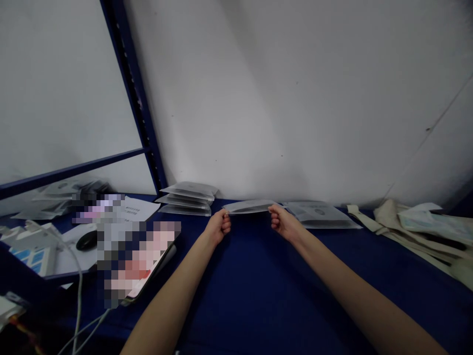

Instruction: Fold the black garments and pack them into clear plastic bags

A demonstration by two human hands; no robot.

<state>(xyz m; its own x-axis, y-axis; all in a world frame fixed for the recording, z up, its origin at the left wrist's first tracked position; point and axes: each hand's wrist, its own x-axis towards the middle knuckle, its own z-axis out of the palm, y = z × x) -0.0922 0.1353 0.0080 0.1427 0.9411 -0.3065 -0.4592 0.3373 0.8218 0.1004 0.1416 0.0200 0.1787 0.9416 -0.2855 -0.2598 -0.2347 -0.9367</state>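
Two bare forearms, bare wrists

A smooth black oval object, perhaps a mouse, is lying on white paper; a thin white cable is curving nearby.

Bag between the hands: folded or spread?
Spread: the bag spans the gap from left hand to right hand, each pinching its near edge; no fold shows.

Along the back of the counter, before the wall, a stack of bags lies left of the middle bag, which sits between the left hand and right hand; rightward come another bag, then fabric. Nearer left, a screen device lies right of a mouse.
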